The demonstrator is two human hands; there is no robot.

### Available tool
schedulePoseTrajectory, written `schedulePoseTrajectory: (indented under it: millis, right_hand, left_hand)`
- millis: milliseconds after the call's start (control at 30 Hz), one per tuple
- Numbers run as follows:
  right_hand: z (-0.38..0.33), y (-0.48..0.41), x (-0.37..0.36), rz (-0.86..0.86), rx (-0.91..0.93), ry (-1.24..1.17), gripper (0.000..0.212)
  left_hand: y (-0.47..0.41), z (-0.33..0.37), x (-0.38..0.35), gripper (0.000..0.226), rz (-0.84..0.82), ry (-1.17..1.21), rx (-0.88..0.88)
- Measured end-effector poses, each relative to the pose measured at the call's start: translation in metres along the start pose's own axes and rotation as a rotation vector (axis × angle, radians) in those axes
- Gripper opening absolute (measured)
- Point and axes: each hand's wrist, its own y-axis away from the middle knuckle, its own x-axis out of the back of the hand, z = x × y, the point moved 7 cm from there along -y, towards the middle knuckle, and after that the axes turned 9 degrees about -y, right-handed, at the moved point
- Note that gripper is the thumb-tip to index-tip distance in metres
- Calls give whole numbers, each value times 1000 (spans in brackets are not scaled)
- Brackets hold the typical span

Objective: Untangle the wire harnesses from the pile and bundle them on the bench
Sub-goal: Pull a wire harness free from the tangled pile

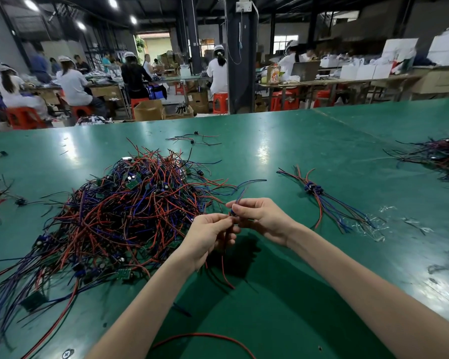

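Separating one wire harness [233, 212] from the pile [130, 211] looks like the step in hand. The harness is held above the green bench [296, 141], near the middle of the view. Its small blue component sits between the two hands, with leads fanning up toward one o'clock and a red lead trailing down toward six.

The left hand [210, 234] pinches the leads just below the component with curled fingertips. The right hand [259, 216] pinches it from the other side, fingers bent around the upper wires.

The pile of red, blue and black wires with small green boards lies at nine o'clock of the hands. Its edge is near the left hand, and I cannot tell whether any lead is caught in it.

A finished bundle [315, 190] lies at two o'clock, well apart from the pile. The next move probably calls for straightening the leads so they lie parallel, then laying this harness on that bundle with components aligned.
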Motion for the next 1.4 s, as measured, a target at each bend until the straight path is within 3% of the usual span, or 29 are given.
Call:
schedulePoseTrajectory:
  millis: [267,533,767,900,1400]
  right_hand:
    - [-4,1,2,30,-30,-61,8]
    - [-3,2,2,5,-72,-181,31]
    - [1,3,2,-27,-140,-174,28]
    - [1,2,4,33,-97,-98,12]
    - [-4,0,10,115,-7,-124,10]
  left_hand:
    - [0,2,-3,18,5,-75,-38]
    - [0,5,-2,20,11,-76,-82]
    - [0,5,-2,19,4,-107,-102]
    - [0,4,-1,21,17,-108,-90]
    - [3,0,-8,19,-9,-68,-60]
